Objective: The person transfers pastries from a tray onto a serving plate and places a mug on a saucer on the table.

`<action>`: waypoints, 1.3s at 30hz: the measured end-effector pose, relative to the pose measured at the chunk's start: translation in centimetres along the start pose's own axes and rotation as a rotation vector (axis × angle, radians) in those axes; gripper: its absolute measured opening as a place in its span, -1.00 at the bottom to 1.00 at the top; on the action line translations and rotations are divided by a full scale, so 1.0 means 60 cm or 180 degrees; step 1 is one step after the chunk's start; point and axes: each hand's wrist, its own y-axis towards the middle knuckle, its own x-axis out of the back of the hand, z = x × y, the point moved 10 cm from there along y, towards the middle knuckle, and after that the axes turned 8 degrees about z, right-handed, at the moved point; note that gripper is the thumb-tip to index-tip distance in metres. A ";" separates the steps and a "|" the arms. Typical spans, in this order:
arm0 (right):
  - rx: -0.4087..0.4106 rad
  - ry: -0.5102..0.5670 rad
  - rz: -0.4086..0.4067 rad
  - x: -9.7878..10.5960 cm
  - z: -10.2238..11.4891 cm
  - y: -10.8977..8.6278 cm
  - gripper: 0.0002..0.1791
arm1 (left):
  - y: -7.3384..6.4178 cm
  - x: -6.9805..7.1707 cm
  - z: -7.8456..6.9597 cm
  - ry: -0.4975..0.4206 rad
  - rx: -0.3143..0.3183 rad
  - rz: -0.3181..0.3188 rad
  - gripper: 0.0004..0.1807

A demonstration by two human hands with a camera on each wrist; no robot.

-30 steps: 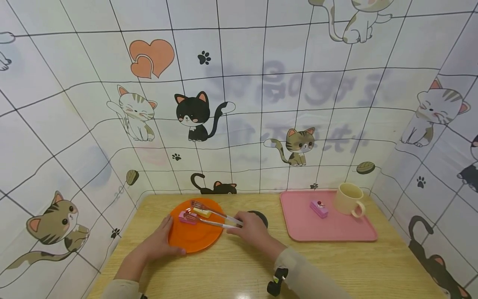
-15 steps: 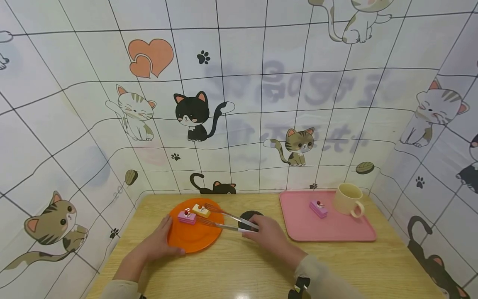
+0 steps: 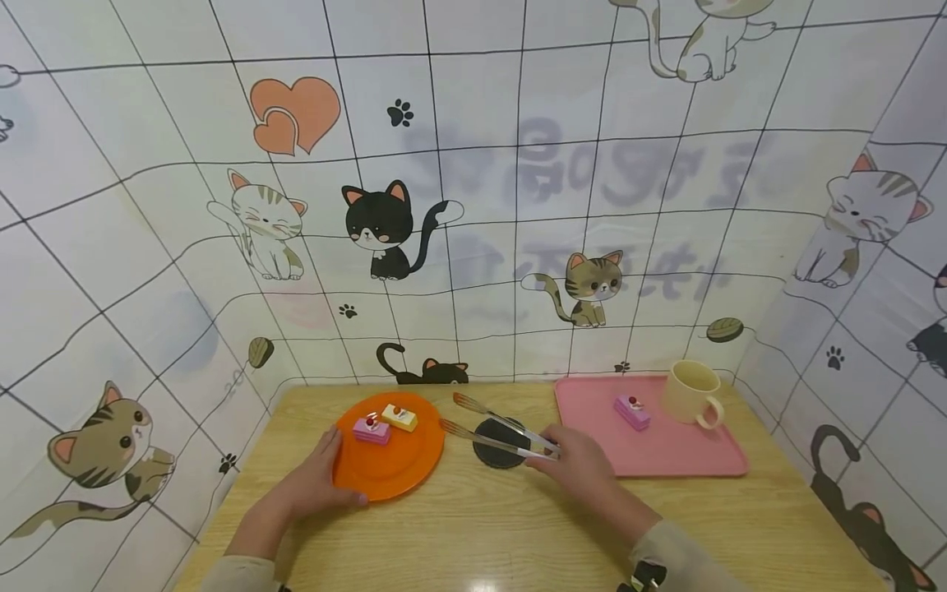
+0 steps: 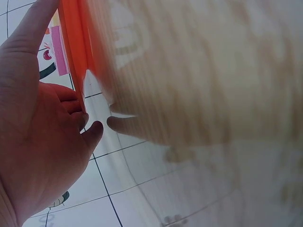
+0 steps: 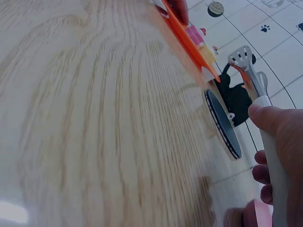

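Note:
My left hand [image 3: 314, 479] holds the orange plate [image 3: 385, 481] at its left and near rim, thumb along the front edge. On the plate sit a pink toy cake slice [image 3: 371, 431] and a yellow toy cake slice [image 3: 399, 418], side by side. My right hand [image 3: 580, 469] grips the white handle of a pair of tongs [image 5: 274, 165]. Their slotted tips point left toward the plate, spread apart with nothing between them. Beneath the tongs lies a round black coaster [image 3: 494, 457]. In the left wrist view the pink slice [image 4: 59, 49] shows past the plate's edge.
A pink tray [image 3: 673, 460] lies at the back right, carrying another pink toy cake slice [image 3: 632, 413] and a pale yellow mug [image 3: 684, 395]. A cat-print sheet [image 3: 488, 312] with grid lines hangs behind and beside the wooden table [image 3: 459, 526].
My right hand has drawn the tongs rightward, away from the cake slices and over the coaster. The yellow slice stays on the plate. My left hand keeps its place.

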 end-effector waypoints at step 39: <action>-0.0854 -0.0075 -0.0192 0.152 -0.185 -0.116 -0.48 | -0.002 0.001 -0.002 -0.0002 0.0050 -0.0013 0.63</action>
